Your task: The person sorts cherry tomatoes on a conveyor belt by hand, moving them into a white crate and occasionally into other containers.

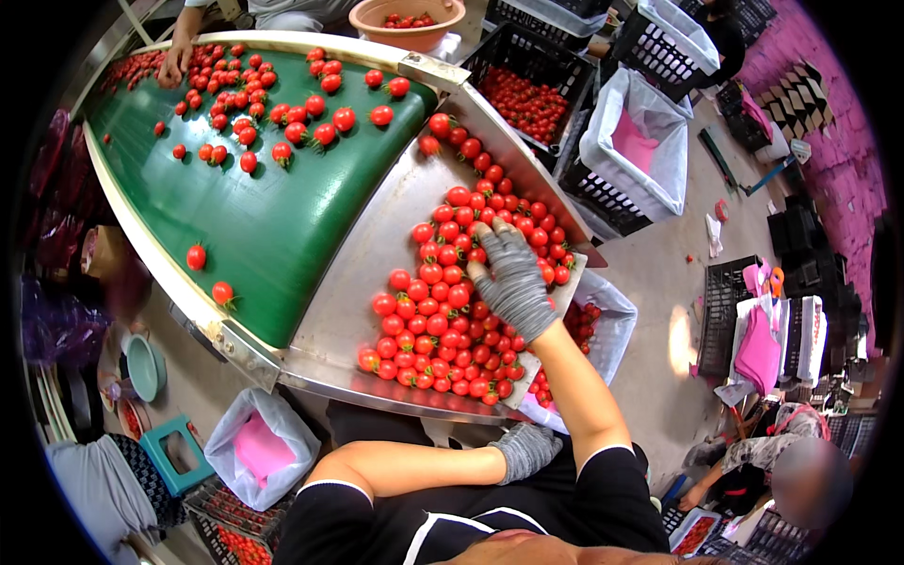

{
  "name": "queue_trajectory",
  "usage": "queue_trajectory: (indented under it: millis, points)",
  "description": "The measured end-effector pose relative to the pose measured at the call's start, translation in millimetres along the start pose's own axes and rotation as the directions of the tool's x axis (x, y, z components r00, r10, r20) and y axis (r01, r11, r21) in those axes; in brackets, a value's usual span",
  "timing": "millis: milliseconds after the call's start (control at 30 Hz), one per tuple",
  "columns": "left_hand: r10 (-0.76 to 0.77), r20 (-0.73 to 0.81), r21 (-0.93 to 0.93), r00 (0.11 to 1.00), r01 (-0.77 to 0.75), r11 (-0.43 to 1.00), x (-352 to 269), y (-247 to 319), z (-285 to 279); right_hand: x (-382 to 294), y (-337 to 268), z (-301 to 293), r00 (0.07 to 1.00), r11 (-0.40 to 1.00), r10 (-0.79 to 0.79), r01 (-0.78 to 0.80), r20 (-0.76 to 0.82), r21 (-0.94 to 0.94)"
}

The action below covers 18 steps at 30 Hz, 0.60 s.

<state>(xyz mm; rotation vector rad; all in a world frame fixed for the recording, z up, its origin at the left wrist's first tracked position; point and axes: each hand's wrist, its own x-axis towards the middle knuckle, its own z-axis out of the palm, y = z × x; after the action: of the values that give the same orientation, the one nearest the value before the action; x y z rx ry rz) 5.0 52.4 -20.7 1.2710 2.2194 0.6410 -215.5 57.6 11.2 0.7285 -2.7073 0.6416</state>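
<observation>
My right hand (512, 275), in a grey glove with bare fingertips, lies on a crowd of red cherry tomatoes (438, 325). Its fingers are spread, and I see nothing gripped in them. The tomatoes cover the lower part of a metal chute (360, 240). Past the chute's lip, a crate with a white plastic liner (614, 332) holds more tomatoes, partly hidden by my right forearm. My left hand (526, 452), also gloved, is close to my body beside the chute's near corner; its fingers are mostly hidden.
A green conveyor belt (282, 205) carries scattered tomatoes, and another person's hand (174, 65) reaches onto its far end. Lined crates stand right (635, 141) and lower left (261, 448). A black crate (487, 56) holds tomatoes behind the chute's side wall. Another person works at lower right.
</observation>
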Motion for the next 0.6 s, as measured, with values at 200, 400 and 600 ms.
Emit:
queue_trajectory:
  millis: [200,400,600]
  points:
    - [-0.036,-0.005,-0.058,0.999,0.036,0.998,4.8,0.2,5.5,42.5,21.1,-8.3,0.984,0.963,0.095,-0.054,-0.148,0.263]
    - [-0.075,0.034,-0.072,0.997,0.077,0.994,7.7,0.1,10.7,54.7,5.2,3.9,1.0,1.0,-0.014,0.014,-0.008,-0.007]
    - [-0.051,0.083,-0.045,0.995,0.055,0.997,4.8,1.7,-4.9,49.9,-6.0,-4.5,0.999,0.992,-0.022,0.018,0.032,0.127]
